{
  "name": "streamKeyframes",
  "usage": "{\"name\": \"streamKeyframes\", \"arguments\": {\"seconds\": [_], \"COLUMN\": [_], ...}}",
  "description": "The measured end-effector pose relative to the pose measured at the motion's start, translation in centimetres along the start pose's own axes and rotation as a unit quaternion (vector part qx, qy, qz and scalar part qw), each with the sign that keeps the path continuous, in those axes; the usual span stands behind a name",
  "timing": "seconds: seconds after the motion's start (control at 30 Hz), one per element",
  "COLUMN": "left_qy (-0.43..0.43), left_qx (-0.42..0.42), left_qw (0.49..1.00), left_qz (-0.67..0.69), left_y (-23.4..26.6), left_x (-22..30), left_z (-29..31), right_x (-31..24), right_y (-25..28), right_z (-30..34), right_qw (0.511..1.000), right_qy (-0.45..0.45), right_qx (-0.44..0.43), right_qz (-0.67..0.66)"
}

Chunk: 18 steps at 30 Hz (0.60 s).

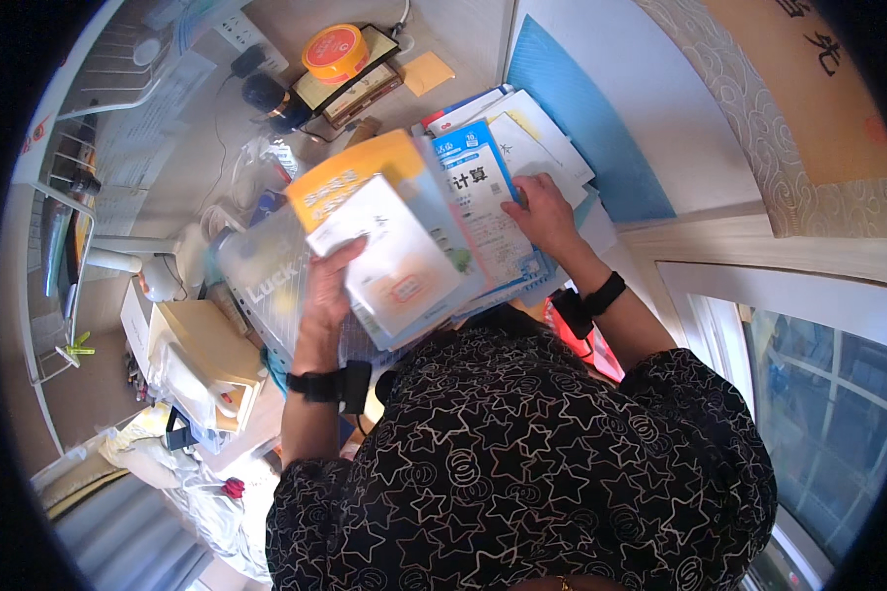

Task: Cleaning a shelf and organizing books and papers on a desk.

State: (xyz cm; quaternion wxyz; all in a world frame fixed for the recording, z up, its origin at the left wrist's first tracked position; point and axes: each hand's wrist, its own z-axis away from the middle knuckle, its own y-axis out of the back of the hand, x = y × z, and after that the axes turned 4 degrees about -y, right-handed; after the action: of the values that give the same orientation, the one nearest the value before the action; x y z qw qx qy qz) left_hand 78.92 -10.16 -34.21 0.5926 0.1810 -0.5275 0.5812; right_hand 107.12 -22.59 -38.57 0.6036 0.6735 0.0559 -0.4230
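My left hand (pixel 331 282) is closed on the left side of a white booklet (pixel 396 264), its thumb lying over the cover. Beneath that booklet, in the same grip, a larger yellow-topped book (pixel 367 162) fans out. To the right, a blue-and-white workbook (pixel 479 209) leans partly under the yellow-topped book. My right hand (pixel 546 217) grips the workbook's right edge, thumb against its cover; the fingertips are partly hidden. Behind that hand lies a loose pile of white papers and booklets (pixel 547 135). Black bands circle both wrists.
A translucent plastic folder (pixel 266 258) lies left of my left hand. At the back are an orange round tub (pixel 335 53), a dark bottle (pixel 266 97) and a wall socket (pixel 238 32). A blue sheet (pixel 572 128) stands against the wall; a window (pixel 828 394) is at right.
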Motion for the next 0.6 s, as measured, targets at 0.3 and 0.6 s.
{"name": "streamKeyframes", "arguments": {"seconds": [0.3,0.6], "left_qy": [-0.07,-0.082], "left_qx": [0.082,0.007], "left_qw": [0.994,0.996], "left_qz": [-0.005,0.02], "left_y": [3.8,-0.6], "left_x": [5.6,5.7], "left_z": [5.1,4.3], "right_x": [-1.1,-0.8], "right_y": [1.2,0.4], "right_z": [-2.0,-3.0], "right_qw": [0.992,0.991], "right_qy": [-0.072,-0.068], "right_qx": [-0.073,-0.083], "right_qz": [0.078,0.081]}}
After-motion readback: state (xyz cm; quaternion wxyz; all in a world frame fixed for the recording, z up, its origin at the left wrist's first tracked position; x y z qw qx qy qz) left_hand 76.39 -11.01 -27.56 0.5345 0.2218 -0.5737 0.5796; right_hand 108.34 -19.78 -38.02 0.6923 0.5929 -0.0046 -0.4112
